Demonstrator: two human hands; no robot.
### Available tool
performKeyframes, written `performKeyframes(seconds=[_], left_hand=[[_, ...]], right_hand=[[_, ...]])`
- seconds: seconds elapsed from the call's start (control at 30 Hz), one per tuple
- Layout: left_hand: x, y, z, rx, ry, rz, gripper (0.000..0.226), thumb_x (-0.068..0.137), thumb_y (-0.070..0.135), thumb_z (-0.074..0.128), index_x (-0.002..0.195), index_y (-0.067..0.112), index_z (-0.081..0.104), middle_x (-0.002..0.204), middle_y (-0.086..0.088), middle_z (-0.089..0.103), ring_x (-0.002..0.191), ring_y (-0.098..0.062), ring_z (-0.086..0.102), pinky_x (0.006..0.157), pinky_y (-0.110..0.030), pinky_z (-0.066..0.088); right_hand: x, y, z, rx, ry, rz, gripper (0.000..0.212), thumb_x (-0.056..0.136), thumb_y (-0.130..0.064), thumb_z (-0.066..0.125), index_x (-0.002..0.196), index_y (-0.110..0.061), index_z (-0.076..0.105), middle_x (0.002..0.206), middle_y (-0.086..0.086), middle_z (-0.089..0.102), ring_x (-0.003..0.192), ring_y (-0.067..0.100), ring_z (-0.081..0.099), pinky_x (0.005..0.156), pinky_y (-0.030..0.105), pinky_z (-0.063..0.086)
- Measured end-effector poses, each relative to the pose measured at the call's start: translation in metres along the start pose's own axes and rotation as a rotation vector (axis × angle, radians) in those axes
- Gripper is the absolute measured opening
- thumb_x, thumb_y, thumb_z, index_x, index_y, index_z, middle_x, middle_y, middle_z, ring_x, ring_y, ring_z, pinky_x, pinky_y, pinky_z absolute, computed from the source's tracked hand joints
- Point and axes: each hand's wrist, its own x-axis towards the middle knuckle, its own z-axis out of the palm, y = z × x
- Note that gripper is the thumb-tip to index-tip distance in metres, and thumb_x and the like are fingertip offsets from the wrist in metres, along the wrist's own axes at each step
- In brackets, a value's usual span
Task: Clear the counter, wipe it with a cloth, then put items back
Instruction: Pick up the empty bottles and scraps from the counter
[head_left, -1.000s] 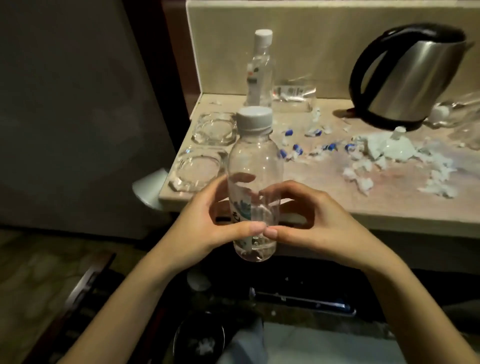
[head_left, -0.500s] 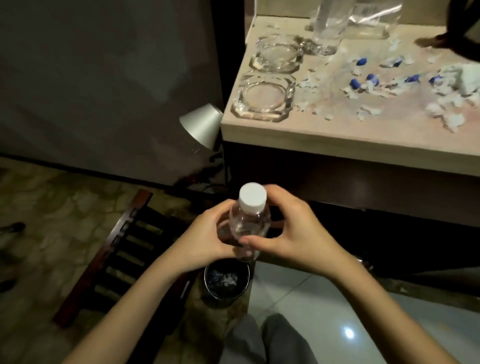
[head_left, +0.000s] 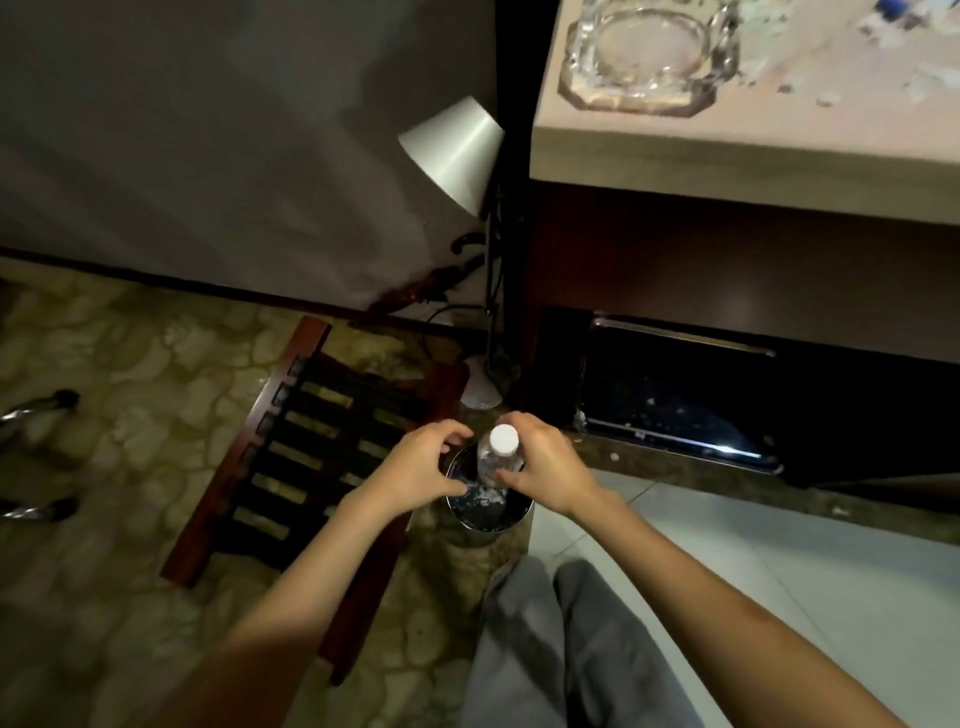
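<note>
counter (head_left: 779, 150) clearing is at an early stage, judging by the glass ashtray (head_left: 649, 54) and paper scraps on it; wiping and returning items remain. left hand (head_left: 421, 467): fingers curled beside the bottle, apparently not gripping it. bottle (head_left: 497, 460): upright, long axis vertical, white cap up, base lowered into the metal bin (head_left: 488, 512) on the floor, below the counter edge. right hand (head_left: 545, 465): fingers wrapped round the bottle's upper body, holding it.
</note>
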Motion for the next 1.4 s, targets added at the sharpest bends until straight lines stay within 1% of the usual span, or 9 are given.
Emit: performKeyframes(seconds=[0.1,0.2,0.37,0.5,0.67,0.73,0.93,1.17,1.4], left_hand=[[-0.009,-0.012,0.001,0.025,-0.047,-0.051,0.061,0.071,0.013,0.081,0.126,0.017,0.055,0.122,0.001,0.058,0.11,-0.009,0.052,0.092,-0.017,0.041],[-0.011,-0.014,-0.006,0.048,-0.061,-0.058,0.053,0.074,0.014,0.079,0.123,0.016,0.058,0.118,0.005,0.059,0.103,-0.003,0.05,0.088,-0.012,0.037],[-0.007,0.01,-0.033,0.09,-0.034,-0.041,0.049,0.075,0.018,0.079,0.119,0.024,0.059,0.11,0.009,0.061,0.103,-0.008,0.058,0.09,-0.024,0.048],[-0.006,0.054,-0.057,0.156,-0.004,0.074,0.045,0.077,0.025,0.078,0.116,0.03,0.058,0.104,0.016,0.059,0.101,-0.004,0.058,0.09,-0.025,0.049],[-0.015,0.117,-0.092,0.333,0.053,0.242,0.047,0.078,0.03,0.076,0.12,0.034,0.057,0.116,0.013,0.062,0.108,-0.005,0.057,0.094,-0.031,0.049],[-0.019,0.142,-0.104,0.394,0.071,0.321,0.047,0.077,0.03,0.076,0.12,0.033,0.058,0.116,0.014,0.062,0.109,-0.005,0.057,0.095,-0.03,0.048],[-0.029,0.211,-0.135,0.5,0.052,0.504,0.043,0.075,0.031,0.077,0.113,0.034,0.059,0.105,0.018,0.062,0.096,0.002,0.058,0.088,-0.025,0.05],[-0.025,0.301,-0.15,0.55,0.069,0.663,0.039,0.076,0.032,0.075,0.111,0.034,0.059,0.104,0.018,0.06,0.094,0.003,0.057,0.086,-0.021,0.048],[0.014,0.386,-0.148,0.594,0.103,0.658,0.038,0.078,0.032,0.072,0.114,0.033,0.058,0.102,0.017,0.061,0.093,0.003,0.057,0.085,-0.018,0.047]], right_hand=[[0.007,0.006,0.002,-0.082,-0.071,0.044,0.061,0.079,-0.028,0.074,0.133,-0.016,0.047,0.133,0.004,0.053,0.119,0.023,0.054,0.096,0.038,0.046],[0.008,0.006,-0.015,-0.113,-0.083,0.052,0.054,0.083,-0.031,0.071,0.131,-0.017,0.049,0.131,0.002,0.052,0.117,0.021,0.054,0.093,0.036,0.047],[0.001,-0.005,-0.061,-0.135,-0.099,0.052,0.04,0.084,-0.027,0.071,0.12,-0.018,0.057,0.118,0.0,0.059,0.107,0.019,0.06,0.09,0.038,0.05],[-0.014,-0.031,-0.104,-0.177,-0.057,0.003,0.033,0.084,-0.029,0.069,0.115,-0.021,0.061,0.114,-0.003,0.062,0.102,0.015,0.061,0.087,0.035,0.052],[-0.038,-0.069,-0.16,-0.271,-0.063,-0.068,0.035,0.084,-0.033,0.069,0.116,-0.021,0.06,0.115,-0.006,0.063,0.104,0.011,0.059,0.088,0.031,0.051],[-0.048,-0.081,-0.181,-0.309,-0.068,-0.094,0.034,0.084,-0.035,0.069,0.114,-0.021,0.061,0.113,-0.007,0.064,0.103,0.011,0.059,0.087,0.03,0.05],[-0.086,-0.101,-0.245,-0.39,0.063,-0.095,0.031,0.085,-0.036,0.067,0.112,-0.023,0.06,0.109,-0.006,0.064,0.101,0.012,0.06,0.085,0.029,0.049],[-0.124,-0.087,-0.328,-0.376,0.19,-0.062,0.029,0.085,-0.036,0.067,0.111,-0.023,0.063,0.104,-0.007,0.066,0.095,0.009,0.061,0.084,0.028,0.049],[-0.126,-0.042,-0.414,-0.404,0.228,-0.044,0.031,0.088,-0.038,0.065,0.115,-0.025,0.061,0.108,-0.011,0.064,0.097,0.002,0.059,0.086,0.021,0.049]])
